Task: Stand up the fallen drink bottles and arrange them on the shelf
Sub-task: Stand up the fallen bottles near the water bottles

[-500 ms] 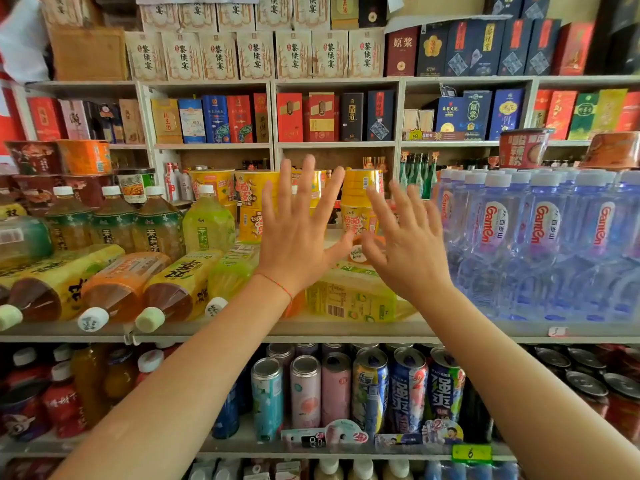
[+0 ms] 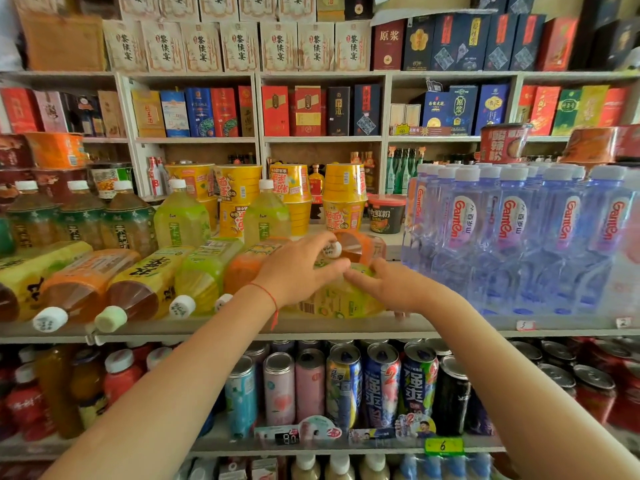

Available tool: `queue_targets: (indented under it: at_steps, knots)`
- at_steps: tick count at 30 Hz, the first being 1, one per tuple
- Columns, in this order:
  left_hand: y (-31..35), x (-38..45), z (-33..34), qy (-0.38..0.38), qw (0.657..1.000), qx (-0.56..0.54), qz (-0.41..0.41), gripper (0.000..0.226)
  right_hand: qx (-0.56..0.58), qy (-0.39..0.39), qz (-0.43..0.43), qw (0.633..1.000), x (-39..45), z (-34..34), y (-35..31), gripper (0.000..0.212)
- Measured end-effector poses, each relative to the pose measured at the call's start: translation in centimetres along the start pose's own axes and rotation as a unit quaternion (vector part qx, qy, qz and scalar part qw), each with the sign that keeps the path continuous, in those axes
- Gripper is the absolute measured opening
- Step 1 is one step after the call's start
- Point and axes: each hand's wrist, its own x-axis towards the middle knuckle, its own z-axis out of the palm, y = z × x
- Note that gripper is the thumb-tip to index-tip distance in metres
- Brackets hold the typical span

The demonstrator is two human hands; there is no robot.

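Note:
Several tea and juice bottles lie on their sides on the middle shelf [image 2: 450, 329], caps toward me, among them a yellow one [image 2: 145, 282] and a green one [image 2: 204, 271]. Behind them other bottles stand upright [image 2: 181, 220]. My left hand [image 2: 301, 268] curls its fingers and thumb round the white cap end of a fallen orange-labelled bottle [image 2: 362, 245]. In front of that lies a yellow-green bottle [image 2: 332, 303]. My right hand [image 2: 391, 285] rests on its top with fairly straight fingers.
Packed water bottles [image 2: 512, 230] fill the shelf's right side. Yellow noodle cups [image 2: 343, 188] and a dark bowl [image 2: 386, 214] stand behind the bottles. Cans [image 2: 346, 386] line the shelf below, boxes [image 2: 308, 110] the shelves above.
Both hands were raised with spread fingers in front of the shelf. They have dropped onto the fallen bottles, and the left hand has closed round the orange bottle's cap end.

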Motion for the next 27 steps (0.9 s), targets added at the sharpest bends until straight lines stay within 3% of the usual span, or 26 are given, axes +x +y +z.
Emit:
queue_targets:
  at_steps: [4,9,16,19,22,25,27]
  knots:
    - [0.8,2.4,0.0,-0.025,0.999,0.025,-0.029,0.045,0.020,-0.012,0.008,1.000,-0.3,0.3,0.3,0.085]
    - [1.0,4.7,0.9,0.018,0.997,-0.041,-0.060,0.022,0.104,0.127,-0.068,0.984,2.1,-0.2,1.0,0.049]
    - [3.0,7.6,0.4,0.160,0.983,-0.084,-0.002,0.029,0.117,0.183,-0.089,0.972,6.4,-1.0,1.0,0.085]
    - [3.3,9.6,-0.4,0.177,0.979,-0.097,-0.007,0.034,0.169,0.187,-0.087,0.964,8.1,-1.8,0.9,0.093]
    - [2.9,11.0,-0.7,0.152,0.977,-0.145,-0.042,0.037,0.202,0.176,-0.071,0.961,9.5,-2.5,0.7,0.094]
    - [2.4,11.2,-0.3,0.077,0.972,-0.209,-0.076,0.048,0.232,0.181,-0.042,0.955,11.1,-2.3,0.8,0.093]
    - [2.2,10.9,0.5,0.035,0.970,-0.224,-0.084,0.056,0.247,0.189,-0.026,0.950,12.0,-2.0,1.0,0.081]
